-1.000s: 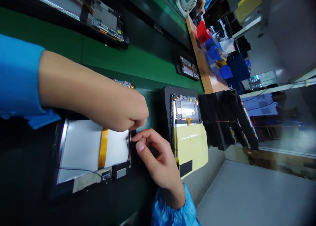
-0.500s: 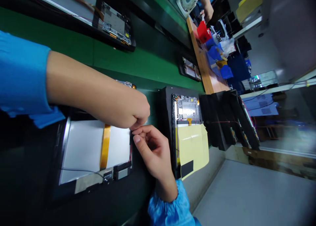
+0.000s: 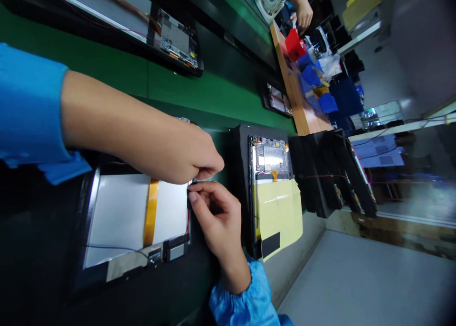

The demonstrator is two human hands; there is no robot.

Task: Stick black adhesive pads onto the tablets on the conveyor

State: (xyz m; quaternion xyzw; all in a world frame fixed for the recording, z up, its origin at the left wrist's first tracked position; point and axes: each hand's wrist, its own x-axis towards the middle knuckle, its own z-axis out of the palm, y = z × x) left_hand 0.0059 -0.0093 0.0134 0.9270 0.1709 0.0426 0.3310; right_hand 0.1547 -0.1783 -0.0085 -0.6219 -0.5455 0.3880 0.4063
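- Device (image 3: 123, 217), thin, rectangular, black-edged, with silver-white panels (image 3: 171, 207), lies partly beneath left hand (image 3: 199, 153).
- Probably light, stiff, fragile; best held by outer edges.
- Left hand curled, contents hidden.
- Right hand (image 3: 221, 217) narrow at its edge; grip unclear.

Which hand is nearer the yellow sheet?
Right. In view, the right hand is just left of the yellow sheet; the left hand is farther off, up-left.

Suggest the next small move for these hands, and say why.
Probably a gentle press on the edge of the open tablet with the right hand: its thumb and forefinger are close together there, and the left hand is curled just beside them.
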